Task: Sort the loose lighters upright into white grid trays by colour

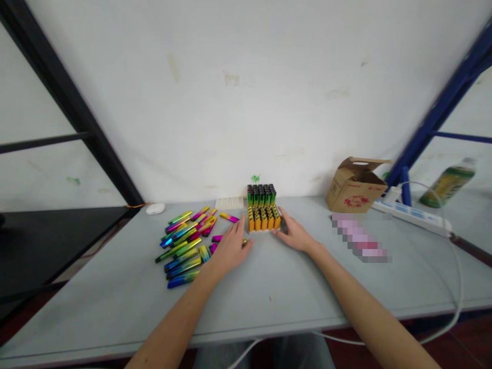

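Observation:
A block of upright lighters stands near the wall, with green, black-topped lighters [261, 195] at the back and orange-yellow lighters [264, 219] in front. My right hand [295, 234] rests at the block's right side, thumb and fingers apart, at or close against the outer lighters. To the left of the block, my left hand [229, 248] lies low over the table with its fingers stretched out. It partly covers a few magenta lighters, and I see nothing held in it. Beside it spreads a loose pile of shiny lighters [186, 233] in blue, green, yellow and magenta.
Behind the pile lie a white perforated tray [229, 203] and a white oval object [156, 208]. An opened cardboard box [355, 187], a blurred-out pink item [357, 238], a power strip [417, 218] with a cable and a green-labelled bottle [448, 183] are on the right.

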Demonstrator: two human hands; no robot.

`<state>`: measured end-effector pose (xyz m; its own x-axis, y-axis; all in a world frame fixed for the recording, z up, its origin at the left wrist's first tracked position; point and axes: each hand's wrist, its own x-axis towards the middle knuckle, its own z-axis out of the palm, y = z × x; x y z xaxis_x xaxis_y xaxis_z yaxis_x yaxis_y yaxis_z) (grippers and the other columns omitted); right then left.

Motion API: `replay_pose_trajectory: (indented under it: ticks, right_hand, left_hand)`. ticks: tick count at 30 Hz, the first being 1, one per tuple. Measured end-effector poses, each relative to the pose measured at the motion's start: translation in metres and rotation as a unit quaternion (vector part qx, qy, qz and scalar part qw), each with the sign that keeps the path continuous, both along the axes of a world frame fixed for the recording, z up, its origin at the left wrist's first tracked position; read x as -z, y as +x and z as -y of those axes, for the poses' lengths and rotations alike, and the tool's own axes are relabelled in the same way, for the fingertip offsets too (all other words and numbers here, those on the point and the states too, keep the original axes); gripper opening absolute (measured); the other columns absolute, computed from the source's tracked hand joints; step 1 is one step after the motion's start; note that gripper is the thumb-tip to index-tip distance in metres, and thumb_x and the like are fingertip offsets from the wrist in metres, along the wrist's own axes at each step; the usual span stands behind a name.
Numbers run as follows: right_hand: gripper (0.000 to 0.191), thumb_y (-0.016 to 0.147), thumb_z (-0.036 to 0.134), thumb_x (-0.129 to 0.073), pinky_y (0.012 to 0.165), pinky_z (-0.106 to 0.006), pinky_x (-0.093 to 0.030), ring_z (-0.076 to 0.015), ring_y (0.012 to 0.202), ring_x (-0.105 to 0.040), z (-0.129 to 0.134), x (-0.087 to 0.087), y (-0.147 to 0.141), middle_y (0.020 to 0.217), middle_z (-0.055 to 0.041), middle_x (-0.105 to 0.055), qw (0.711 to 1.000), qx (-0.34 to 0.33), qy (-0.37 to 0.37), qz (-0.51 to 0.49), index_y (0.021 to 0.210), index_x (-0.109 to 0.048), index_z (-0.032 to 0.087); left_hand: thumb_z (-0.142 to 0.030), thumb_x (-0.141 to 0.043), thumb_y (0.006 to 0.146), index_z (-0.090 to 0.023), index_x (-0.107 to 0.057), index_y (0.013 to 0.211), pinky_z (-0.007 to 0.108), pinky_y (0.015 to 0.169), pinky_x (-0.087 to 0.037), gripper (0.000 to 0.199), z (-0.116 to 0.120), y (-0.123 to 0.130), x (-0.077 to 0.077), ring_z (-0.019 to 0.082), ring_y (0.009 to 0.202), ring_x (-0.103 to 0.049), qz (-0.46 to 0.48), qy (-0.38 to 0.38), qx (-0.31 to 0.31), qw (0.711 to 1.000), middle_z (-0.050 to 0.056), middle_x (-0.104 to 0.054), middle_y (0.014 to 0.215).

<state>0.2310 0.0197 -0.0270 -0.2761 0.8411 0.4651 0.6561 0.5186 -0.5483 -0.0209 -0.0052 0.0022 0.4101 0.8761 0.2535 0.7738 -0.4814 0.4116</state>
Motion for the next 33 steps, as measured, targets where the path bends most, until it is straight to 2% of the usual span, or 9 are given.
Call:
replay_pose_trajectory:
  ticks: [2,5,8,12,17,21,25,30,33]
  right_hand:
    - [0.084,0.083,0.046,-0.059,0.102,-0.051,-0.042,-0.0318,0.122,-0.053,-0.002,0.004,0.000,0.134,-0.0210,-0.054,0.999,0.031,-0.001,0.026,0.150,-0.024,0.010]
    - [0.072,0.083,0.047,-0.058,0.110,-0.054,-0.033,-0.0354,0.132,-0.042,-0.004,0.007,0.000,0.139,-0.0232,-0.050,0.994,0.070,0.004,0.081,0.141,-0.042,0.007]
    - [0.056,0.087,0.046,-0.054,0.113,-0.052,-0.029,-0.0347,0.135,-0.039,-0.004,0.006,0.000,0.138,-0.0223,-0.051,0.990,0.060,-0.005,0.131,0.129,-0.055,0.009]
    - [0.049,0.089,0.044,-0.052,0.112,-0.051,-0.031,-0.0327,0.134,-0.041,-0.002,0.003,0.000,0.137,-0.0204,-0.052,0.988,0.052,-0.012,0.141,0.127,-0.057,0.013]
    - [0.042,0.090,0.042,-0.053,0.112,-0.049,-0.031,-0.0302,0.131,-0.045,0.001,-0.001,0.001,0.130,-0.0158,-0.058,0.990,0.029,-0.002,0.137,0.122,-0.061,0.016]
    - [0.042,0.091,0.043,-0.050,0.112,-0.048,-0.031,-0.0302,0.131,-0.045,0.003,-0.006,0.002,0.130,-0.0157,-0.059,0.988,0.022,-0.017,0.154,0.121,-0.061,0.016]
    - [0.044,0.092,0.045,-0.048,0.111,-0.046,-0.032,-0.0311,0.132,-0.043,0.004,-0.007,0.001,0.133,-0.0165,-0.056,0.984,0.042,-0.032,0.169,0.120,-0.062,0.015]
    - [0.065,0.089,0.051,-0.049,0.112,-0.048,-0.029,-0.0325,0.134,-0.039,0.003,0.000,-0.004,0.143,-0.0189,-0.047,0.984,0.071,-0.017,0.162,0.140,-0.042,0.011]
    - [0.067,0.089,0.051,-0.048,0.111,-0.047,-0.029,-0.0309,0.132,-0.040,0.004,-0.001,-0.005,0.142,-0.0182,-0.047,0.985,0.065,-0.018,0.156,0.141,-0.038,0.011]
  left_hand:
    - [-0.032,-0.046,0.089,-0.004,-0.022,0.147,0.047,0.113,-0.030,0.069,-0.001,-0.001,0.001,0.031,0.139,-0.034,-0.022,-0.012,-0.015,1.000,0.024,-0.035,0.149]
    - [-0.033,-0.044,0.090,-0.003,-0.036,0.141,0.046,0.115,-0.028,0.060,-0.003,-0.002,0.003,0.031,0.139,-0.034,-0.061,-0.011,-0.011,0.998,0.024,-0.037,0.148]
    - [-0.035,-0.045,0.090,-0.008,-0.044,0.136,0.047,0.114,-0.030,0.053,-0.003,-0.003,0.005,0.031,0.137,-0.037,-0.078,0.005,0.001,0.997,0.022,-0.042,0.146]
    - [-0.035,-0.045,0.090,-0.012,-0.047,0.134,0.049,0.111,-0.033,0.049,-0.003,-0.004,0.007,0.032,0.136,-0.039,-0.083,0.017,0.008,0.996,0.020,-0.044,0.143]
    - [-0.034,-0.044,0.092,-0.011,-0.047,0.134,0.049,0.110,-0.034,0.048,-0.002,-0.004,0.005,0.033,0.135,-0.039,-0.100,0.019,0.015,0.995,0.021,-0.046,0.141]
    - [-0.033,-0.043,0.092,-0.011,-0.047,0.134,0.047,0.110,-0.035,0.047,-0.001,-0.004,0.003,0.031,0.134,-0.040,-0.119,0.016,0.017,0.993,0.020,-0.046,0.140]
    - [-0.033,-0.043,0.092,-0.010,-0.047,0.134,0.046,0.110,-0.034,0.048,-0.001,-0.003,0.002,0.031,0.132,-0.041,-0.124,0.013,0.019,0.992,0.020,-0.047,0.138]
    - [-0.036,-0.044,0.092,-0.009,-0.044,0.135,0.045,0.111,-0.033,0.051,-0.001,-0.002,0.002,0.031,0.133,-0.040,-0.127,0.013,0.014,0.992,0.019,-0.046,0.139]
    - [-0.037,-0.044,0.091,-0.008,-0.042,0.136,0.044,0.111,-0.032,0.053,-0.001,-0.002,0.002,0.031,0.134,-0.039,-0.127,0.009,0.011,0.992,0.019,-0.046,0.139]
